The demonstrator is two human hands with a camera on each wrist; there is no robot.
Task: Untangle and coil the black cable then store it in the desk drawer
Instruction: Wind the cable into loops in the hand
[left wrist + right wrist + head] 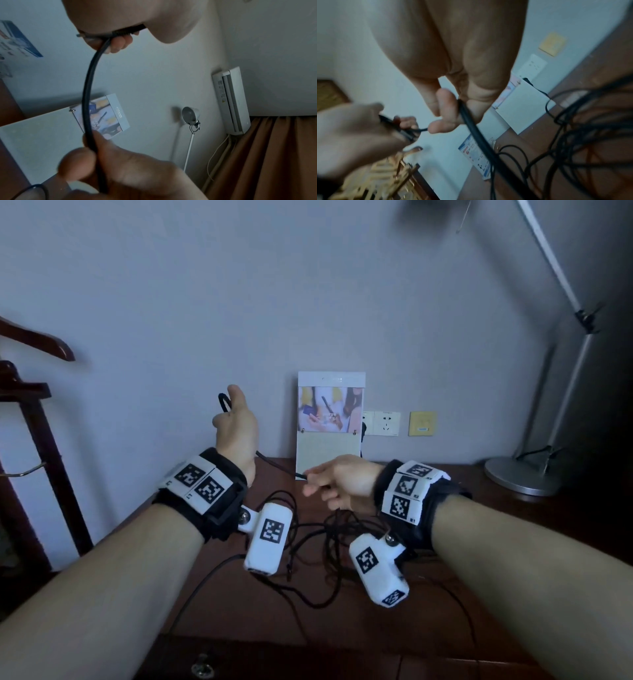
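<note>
My left hand [234, 419] is raised above the brown desk [239, 621], its fingers curled round one end of the black cable [86, 94]; a small loop [223, 402] sticks out behind the hand. From there the cable runs down to my right hand [320, 479], which pinches it between thumb and fingers [447, 108]. The rest of the cable lies in a loose tangle [329, 546] on the desk below both wrists, also seen as a tangle [573, 135] in the right wrist view. The desk drawer front [274, 662] with its metal knob [202, 666] looks closed.
A card stand [330, 419] leans on the wall behind the hands, with wall sockets [387, 422] and a yellow plate [422, 423] beside it. A lamp base [520, 477] stands back right. A dark wooden coat rack [34, 405] is at the left.
</note>
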